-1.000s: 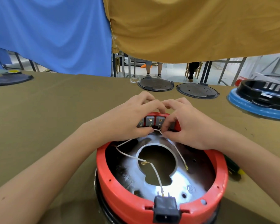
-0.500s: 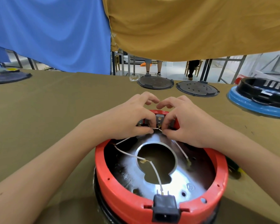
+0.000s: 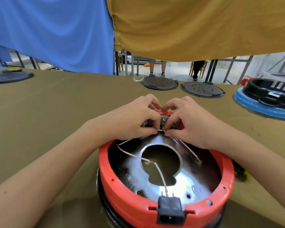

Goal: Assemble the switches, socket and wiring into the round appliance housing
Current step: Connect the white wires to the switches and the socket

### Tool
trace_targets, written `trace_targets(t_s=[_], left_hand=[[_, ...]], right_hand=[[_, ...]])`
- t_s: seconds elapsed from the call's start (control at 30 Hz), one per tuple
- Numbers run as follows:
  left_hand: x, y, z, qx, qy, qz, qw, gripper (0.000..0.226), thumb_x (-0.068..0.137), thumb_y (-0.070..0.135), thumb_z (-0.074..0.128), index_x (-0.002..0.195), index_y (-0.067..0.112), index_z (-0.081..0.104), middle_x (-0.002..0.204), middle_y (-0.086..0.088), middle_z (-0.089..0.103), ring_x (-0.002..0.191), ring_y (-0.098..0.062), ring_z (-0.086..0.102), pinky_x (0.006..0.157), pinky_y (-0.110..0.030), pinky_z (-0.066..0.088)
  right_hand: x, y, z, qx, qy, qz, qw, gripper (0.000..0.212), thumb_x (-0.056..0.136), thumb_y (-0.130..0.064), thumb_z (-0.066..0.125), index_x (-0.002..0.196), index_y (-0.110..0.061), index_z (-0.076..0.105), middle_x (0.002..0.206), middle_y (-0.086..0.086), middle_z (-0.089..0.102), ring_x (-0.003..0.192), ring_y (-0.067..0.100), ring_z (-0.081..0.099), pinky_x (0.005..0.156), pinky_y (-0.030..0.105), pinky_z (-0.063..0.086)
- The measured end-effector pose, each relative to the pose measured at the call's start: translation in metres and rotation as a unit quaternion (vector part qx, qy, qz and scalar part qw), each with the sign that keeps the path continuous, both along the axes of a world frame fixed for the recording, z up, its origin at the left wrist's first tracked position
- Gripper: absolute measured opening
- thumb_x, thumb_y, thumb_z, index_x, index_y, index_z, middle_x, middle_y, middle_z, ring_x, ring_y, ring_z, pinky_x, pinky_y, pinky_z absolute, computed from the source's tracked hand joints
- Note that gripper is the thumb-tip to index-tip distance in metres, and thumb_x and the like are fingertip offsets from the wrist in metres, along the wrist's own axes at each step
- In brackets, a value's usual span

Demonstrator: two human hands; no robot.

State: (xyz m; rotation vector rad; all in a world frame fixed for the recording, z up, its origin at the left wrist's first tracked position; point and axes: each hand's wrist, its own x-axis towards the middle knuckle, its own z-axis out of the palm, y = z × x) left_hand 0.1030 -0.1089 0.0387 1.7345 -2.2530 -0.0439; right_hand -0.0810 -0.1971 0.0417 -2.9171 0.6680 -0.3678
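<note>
The round red housing (image 3: pixel 227 191) lies upside down on the table in front of me, its shiny metal plate (image 3: pixel 179 190) showing inside. A black power socket (image 3: pixel 170 211) sits in the near rim. The switches (image 3: pixel 163 120) are in the far rim, mostly hidden by my fingers. My left hand (image 3: pixel 133 119) and my right hand (image 3: pixel 187 122) meet there, both pinching a white wire (image 3: pixel 160 130) at a switch terminal. One white wire (image 3: pixel 160 171) runs across the plate to the socket. Another white wire (image 3: pixel 190 151) lies loose at the right, its terminal end free.
Two dark round lids (image 3: pixel 160 83) (image 3: pixel 202 89) lie at the table's far edge. A blue-and-black housing (image 3: pixel 268 99) stands at the far right. A dark lid (image 3: pixel 8 77) lies far left. Something black and yellow (image 3: pixel 240 171) pokes out behind my right forearm. Blue and tan curtains hang behind.
My fingertips have closed in tighter over the middle switch and now cover more of the switch row. The housing and the wires inside it stay where they were.
</note>
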Motion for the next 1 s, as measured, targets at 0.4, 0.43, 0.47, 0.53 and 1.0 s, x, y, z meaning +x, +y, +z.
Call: trace_targets(t_s=[0.4,0.43,0.47,0.53,1.0], left_hand=[[0.0001,-0.0005,0.0017,0.011,0.014,-0.005,1.0,0.004,0.089,0.027,0.072,0.085,0.027,0.071,0.128,0.002,0.04,0.123,-0.012,0.04,0.106,-0.034,0.036],[0.0,-0.0006,0.0017,0.012,0.014,-0.005,1.0,0.004,0.089,0.027,0.072,0.085,0.028,0.07,0.128,0.003,0.04,0.122,-0.012,0.04,0.106,-0.034,0.036],[0.0001,-0.0006,0.0015,0.013,0.015,-0.005,1.0,0.005,0.089,0.028,0.072,0.084,0.028,0.07,0.128,0.003,0.04,0.122,-0.012,0.041,0.105,-0.034,0.037],[0.0004,-0.0005,0.0009,0.011,0.016,-0.002,1.0,0.004,0.088,0.028,0.072,0.085,0.028,0.07,0.128,0.004,0.04,0.122,-0.011,0.041,0.105,-0.035,0.038],[0.0031,-0.0027,0.001,0.034,0.048,-0.007,0.998,0.006,0.086,0.03,0.073,0.083,0.033,0.069,0.122,0.007,0.041,0.115,-0.009,0.045,0.103,-0.036,0.041]], right_hand=[[-0.0009,-0.002,0.0019,0.035,0.005,0.005,0.999,0.006,0.085,-0.03,0.075,0.081,-0.033,0.079,0.128,-0.012,0.043,0.116,0.009,0.033,0.094,0.024,0.029],[-0.001,-0.002,0.0017,0.034,0.005,0.006,0.999,0.006,0.085,-0.031,0.075,0.081,-0.033,0.079,0.128,-0.012,0.043,0.116,0.009,0.033,0.095,0.024,0.03],[-0.001,-0.002,0.0015,0.033,0.004,0.006,0.999,0.006,0.085,-0.031,0.075,0.081,-0.033,0.079,0.127,-0.013,0.043,0.117,0.009,0.033,0.095,0.025,0.031],[-0.0003,-0.0013,0.0008,0.028,-0.002,0.001,1.0,0.005,0.084,-0.033,0.075,0.08,-0.032,0.079,0.126,-0.014,0.043,0.116,0.008,0.032,0.096,0.025,0.032],[0.0013,-0.0014,-0.0021,-0.008,-0.017,-0.019,1.0,0.011,0.082,-0.04,0.077,0.084,-0.031,0.08,0.12,-0.018,0.046,0.106,0.003,0.027,0.086,0.023,0.028]])
